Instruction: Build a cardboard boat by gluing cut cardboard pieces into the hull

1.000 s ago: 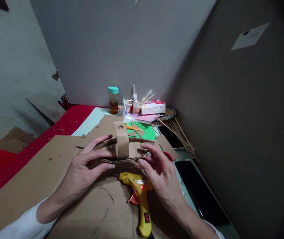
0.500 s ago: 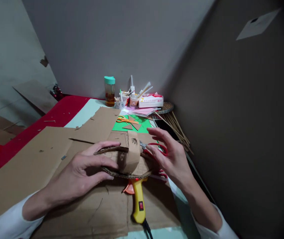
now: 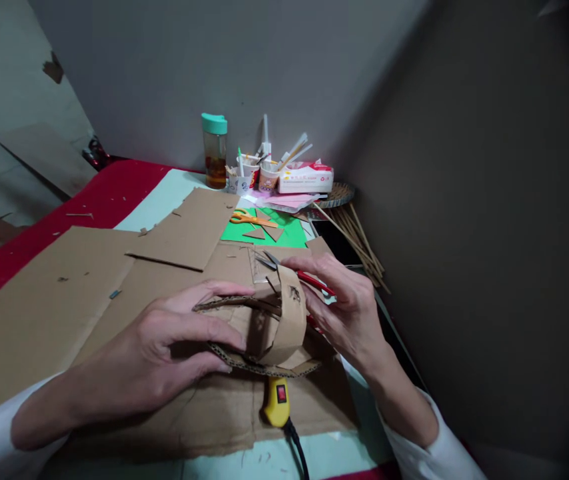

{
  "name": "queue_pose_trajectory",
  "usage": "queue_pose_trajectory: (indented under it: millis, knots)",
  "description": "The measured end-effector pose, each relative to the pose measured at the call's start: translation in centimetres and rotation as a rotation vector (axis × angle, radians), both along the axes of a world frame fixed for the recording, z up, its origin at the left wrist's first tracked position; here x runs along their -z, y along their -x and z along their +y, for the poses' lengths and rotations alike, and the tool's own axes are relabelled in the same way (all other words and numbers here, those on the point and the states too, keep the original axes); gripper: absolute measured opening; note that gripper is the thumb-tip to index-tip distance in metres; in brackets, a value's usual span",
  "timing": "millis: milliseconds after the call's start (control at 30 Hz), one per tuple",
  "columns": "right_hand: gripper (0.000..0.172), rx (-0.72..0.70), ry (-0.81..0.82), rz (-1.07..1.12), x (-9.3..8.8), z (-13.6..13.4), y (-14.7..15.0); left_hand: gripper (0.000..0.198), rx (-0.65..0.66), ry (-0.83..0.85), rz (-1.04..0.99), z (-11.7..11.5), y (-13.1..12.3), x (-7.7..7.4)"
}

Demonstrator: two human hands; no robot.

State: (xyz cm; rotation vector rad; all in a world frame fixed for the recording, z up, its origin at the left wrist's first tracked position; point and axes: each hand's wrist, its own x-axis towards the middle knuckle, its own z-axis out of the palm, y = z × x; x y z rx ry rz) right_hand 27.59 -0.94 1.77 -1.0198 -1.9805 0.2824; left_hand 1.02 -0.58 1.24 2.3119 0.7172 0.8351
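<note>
My left hand [image 3: 172, 340] grips the left end of a curved cardboard piece [image 3: 244, 365], fingers above and thumb below its corrugated edge. A bent cardboard strip [image 3: 292, 313] stands up from this piece as a band. My right hand [image 3: 342, 300] is closed at the strip's right side, fingertips at its upper edge; the thumb tip is partly hidden behind it. Red-handled scissors [image 3: 315, 283] show in the gap between my right fingers and thumb, blades pointing left beyond the strip. Below the piece is a yellow glue gun [image 3: 278, 407], its front part hidden.
Cardboard sheets [image 3: 34, 300] cover much of the table. Orange scissors [image 3: 252, 218] and cardboard scraps lie on green paper [image 3: 289, 230]. Farther back stand a bottle [image 3: 214, 153], paper cups [image 3: 268, 178] and a tissue pack [image 3: 307, 179]. Thin sticks [image 3: 364, 253] lie beside the right wall.
My right hand has closed in on the strip, which now leans farther right. My left hand keeps its hold on the cardboard piece. The view has tilted downward.
</note>
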Motion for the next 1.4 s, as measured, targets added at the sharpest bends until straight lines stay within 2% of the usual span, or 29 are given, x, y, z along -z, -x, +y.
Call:
queue_pose_trajectory:
  millis: [167,333,500,633,800,933,1200,1300,1400]
  knots:
    - [0.016,0.019,-0.087,-0.023,0.0,0.0,0.1,0.025,0.027,0.007,-0.039,0.1,-0.1,-0.1]
    - [0.026,0.054,-0.199,-0.044,-0.1,-0.4,0.4,0.025,0.013,-0.003,-0.044,0.2,-0.2,0.0]
    - [0.033,0.028,-0.276,-0.116,-0.4,-1.1,0.8,0.026,-0.030,0.023,-0.096,0.3,-0.3,0.3]
    - [0.031,0.006,-0.224,-0.117,-0.7,-1.7,1.0,0.028,-0.057,0.019,-0.095,0.2,-0.5,0.5]
    - [0.031,-0.094,-0.104,-0.058,-0.5,-1.9,1.1,0.025,-0.107,0.049,-0.149,0.3,-0.4,0.8]
    - [0.032,-0.130,-0.052,-0.047,-0.2,-1.8,1.2,0.023,-0.051,0.036,-0.144,0.3,-0.1,0.8]
    - [0.022,-0.088,-0.011,-0.095,0.0,-1.8,1.5,0.020,0.001,0.190,-0.161,0.1,0.1,0.8]
    - [0.020,-0.074,-0.009,-0.106,0.0,-1.7,1.6,0.024,0.028,0.183,-0.144,0.2,0.0,0.9]
    - [0.014,-0.051,-0.001,-0.127,-0.1,-1.6,1.8,0.022,-0.004,0.142,-0.108,0.2,0.0,0.9]
